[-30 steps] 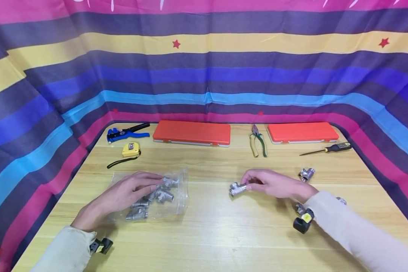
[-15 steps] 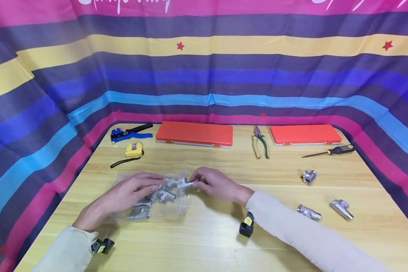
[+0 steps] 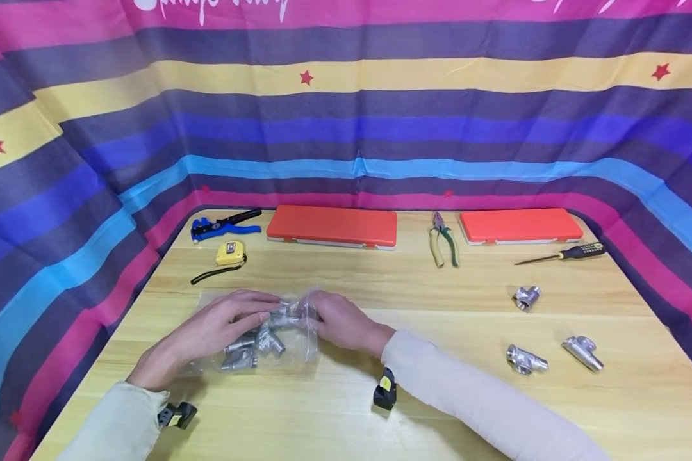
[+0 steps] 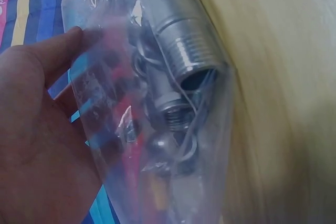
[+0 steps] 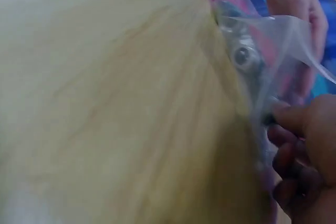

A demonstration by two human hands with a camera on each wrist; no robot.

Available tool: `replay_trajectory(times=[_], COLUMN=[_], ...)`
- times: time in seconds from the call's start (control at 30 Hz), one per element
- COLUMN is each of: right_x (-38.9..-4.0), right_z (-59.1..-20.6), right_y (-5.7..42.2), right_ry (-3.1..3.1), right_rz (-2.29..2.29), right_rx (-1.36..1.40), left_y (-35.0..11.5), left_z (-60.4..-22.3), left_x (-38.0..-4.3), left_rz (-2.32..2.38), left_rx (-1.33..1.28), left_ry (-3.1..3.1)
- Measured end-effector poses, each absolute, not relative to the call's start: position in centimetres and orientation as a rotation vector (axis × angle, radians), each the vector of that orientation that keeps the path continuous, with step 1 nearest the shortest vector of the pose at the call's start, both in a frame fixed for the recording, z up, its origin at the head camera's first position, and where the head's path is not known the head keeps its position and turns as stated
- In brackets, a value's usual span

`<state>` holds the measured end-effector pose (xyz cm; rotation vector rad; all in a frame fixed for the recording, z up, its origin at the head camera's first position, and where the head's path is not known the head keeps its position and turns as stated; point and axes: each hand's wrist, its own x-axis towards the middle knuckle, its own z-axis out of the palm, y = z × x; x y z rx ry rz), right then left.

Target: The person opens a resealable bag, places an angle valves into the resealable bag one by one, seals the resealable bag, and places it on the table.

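A clear plastic bag (image 3: 307, 352) holding several silver threaded pipe tees (image 3: 271, 341) lies at the left middle of the table. My left hand (image 3: 222, 326) pinches the bag; in the left wrist view the thumb shows against the plastic, with other fingers behind it. From the right, my right hand (image 3: 343, 322) reaches in at the bag's mouth, its fingertips behind the plastic. The right wrist view, blurred, shows thumb and curled fingers pinching the dark end of a pipe tee (image 5: 269, 118), mostly hidden. Left of the hand, more tees sit inside the bag.
Three loose pipe tees (image 3: 527, 360) lie at the right. Along the back are blue wire strippers (image 3: 225, 225), two red cases (image 3: 331, 225), and pliers (image 3: 443, 240). A yellow tape measure (image 3: 230, 253) lies at left, a screwdriver (image 3: 576, 251) at right. A striped cloth (image 3: 357, 128) hangs behind.
My right hand has carried a pipe tee leftward from mid-table into the bag's mouth. Tees inside have shifted slightly. The left hand keeps its place on the bag.
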<state>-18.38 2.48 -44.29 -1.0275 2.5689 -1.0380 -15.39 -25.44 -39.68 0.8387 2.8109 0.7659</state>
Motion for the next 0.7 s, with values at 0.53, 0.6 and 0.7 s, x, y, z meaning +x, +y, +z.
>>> replay_trajectory(times=[0.53,0.6,0.7], right_x=[-19.5,-19.2,-18.9], right_z=[-40.3,-39.7,-39.2], right_y=[24.4,27.9,32.8], right_ry=[2.81,2.873,2.946], right_rz=[-1.091,-1.044,-0.96], right_rx=[-0.71,-0.618,-0.528], left_y=[-25.3,-25.3,-25.2], left_z=[-40.3,-40.3,-40.3], left_x=[-15.8,-15.8,-15.9], left_rz=[0.761,0.766,0.77], left_rx=[0.885,0.884,0.882], left_ry=[2.828,2.824,2.82])
